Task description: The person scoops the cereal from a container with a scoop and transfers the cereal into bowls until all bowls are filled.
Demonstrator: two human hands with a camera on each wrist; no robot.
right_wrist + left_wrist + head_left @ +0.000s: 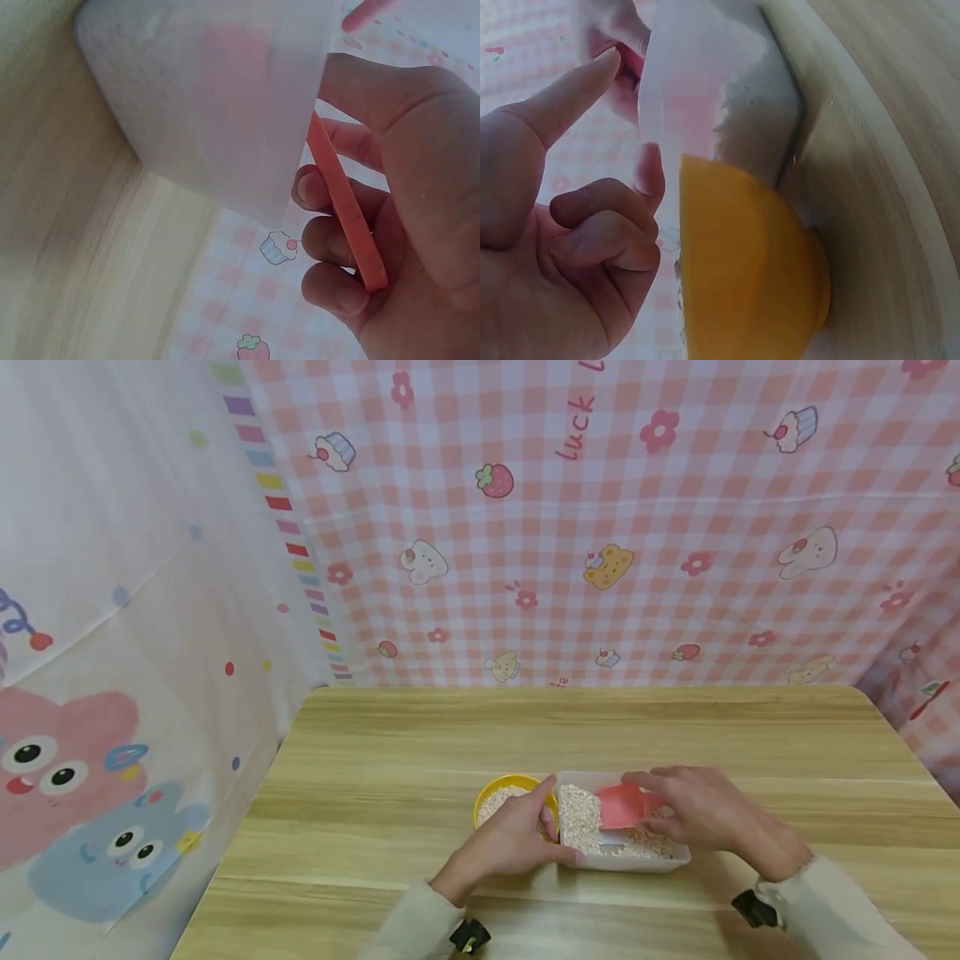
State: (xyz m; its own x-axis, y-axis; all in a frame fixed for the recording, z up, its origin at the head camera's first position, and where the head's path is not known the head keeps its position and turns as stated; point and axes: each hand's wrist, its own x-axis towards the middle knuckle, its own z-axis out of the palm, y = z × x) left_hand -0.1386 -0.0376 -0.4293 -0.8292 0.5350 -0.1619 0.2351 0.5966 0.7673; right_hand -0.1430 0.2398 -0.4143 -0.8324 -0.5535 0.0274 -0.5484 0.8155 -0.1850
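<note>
My right hand [699, 803] grips the handle of a red scoop [621, 806]; its fingers curl round the flat handle [346, 202] in the right wrist view. The scoop's head lies inside a translucent white plastic container [637, 864], among pale oat flakes [580, 818]. At the container's left end my left hand [510, 835] holds the rim, thumb at the near corner and index finger toward the far one. Its other fingers [604, 240] are curled in the left wrist view. Beside the container, partly behind that hand, stands a yellow bowl [742, 262] with oat flakes in it.
Bowl and container stand side by side on a wood-grain table [375, 760]. A pink checked cloth [525, 527] hangs behind the table, and a white printed cloth [150, 610] hangs at the left. A few flakes lie on the tabletop near the container.
</note>
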